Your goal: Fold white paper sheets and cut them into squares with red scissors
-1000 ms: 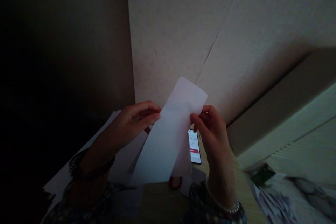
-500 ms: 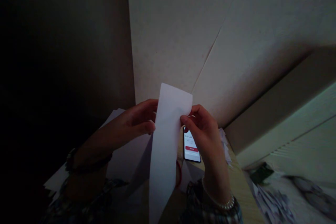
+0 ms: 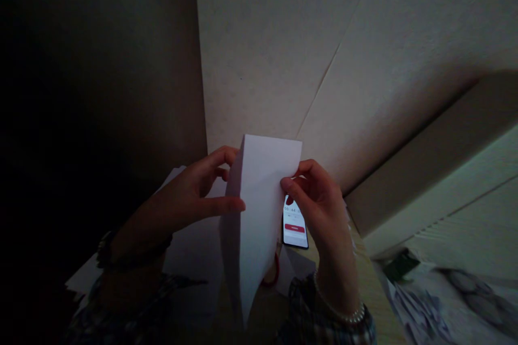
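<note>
I hold a long white sheet of paper (image 3: 259,210) upright in front of me, folded lengthwise. My left hand (image 3: 194,199) pinches its left edge, thumb in front and fingers behind. On the right edge near the top, my right hand (image 3: 319,205) is closed on the sheet in the same way. The sheet hangs down to my lap. A bracelet is on my right wrist and a dark band on my left.
A phone (image 3: 294,223) with a lit screen lies on the wooden table (image 3: 372,291) behind the paper. More white sheets (image 3: 190,248) lie under my left hand. A red ring-shaped thing (image 3: 275,275) sits by the paper's lower edge. Pale walls rise behind; the left is dark.
The paper has turned from a slanted, wider strip to an upright folded one, and both hands have closed in toward each other on its upper edges.
</note>
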`<act>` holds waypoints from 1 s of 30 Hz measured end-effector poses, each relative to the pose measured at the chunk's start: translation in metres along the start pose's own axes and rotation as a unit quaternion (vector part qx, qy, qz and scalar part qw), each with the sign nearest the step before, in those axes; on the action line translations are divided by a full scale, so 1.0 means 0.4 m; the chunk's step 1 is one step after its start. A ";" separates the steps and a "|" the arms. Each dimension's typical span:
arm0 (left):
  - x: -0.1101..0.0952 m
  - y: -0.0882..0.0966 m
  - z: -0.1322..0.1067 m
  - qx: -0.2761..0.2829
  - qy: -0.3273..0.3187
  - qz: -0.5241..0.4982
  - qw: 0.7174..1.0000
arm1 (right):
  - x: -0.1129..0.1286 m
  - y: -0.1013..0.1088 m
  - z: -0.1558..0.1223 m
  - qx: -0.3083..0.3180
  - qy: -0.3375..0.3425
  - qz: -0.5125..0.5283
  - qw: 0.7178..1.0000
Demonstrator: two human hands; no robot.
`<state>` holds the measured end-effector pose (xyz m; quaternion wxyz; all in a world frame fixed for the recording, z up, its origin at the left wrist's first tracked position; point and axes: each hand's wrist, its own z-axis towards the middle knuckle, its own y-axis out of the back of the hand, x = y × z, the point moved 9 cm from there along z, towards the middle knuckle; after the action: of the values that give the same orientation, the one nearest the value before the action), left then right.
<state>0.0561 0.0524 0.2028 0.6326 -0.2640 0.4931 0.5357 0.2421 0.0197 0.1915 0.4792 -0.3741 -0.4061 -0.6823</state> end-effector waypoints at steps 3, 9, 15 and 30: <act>0.027 -0.014 0.004 0.044 0.039 -0.014 0.998 | 0.004 0.025 0.001 -0.013 0.015 0.003 1.000; 0.063 -0.001 0.016 -0.015 0.108 0.006 0.994 | -0.005 0.027 -0.002 0.035 -0.022 0.047 0.998; 0.060 0.018 0.011 -0.088 0.142 -0.001 0.986 | -0.032 0.007 -0.012 0.122 -0.064 0.052 0.989; 0.070 0.009 0.015 -0.070 0.145 -0.076 0.984 | -0.045 0.037 -0.019 0.103 -0.059 -0.076 0.990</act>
<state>0.0532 0.0704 0.1804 0.5736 -0.4189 0.5193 0.4752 0.2601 0.0162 0.1753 0.4374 -0.3307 -0.5288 -0.6479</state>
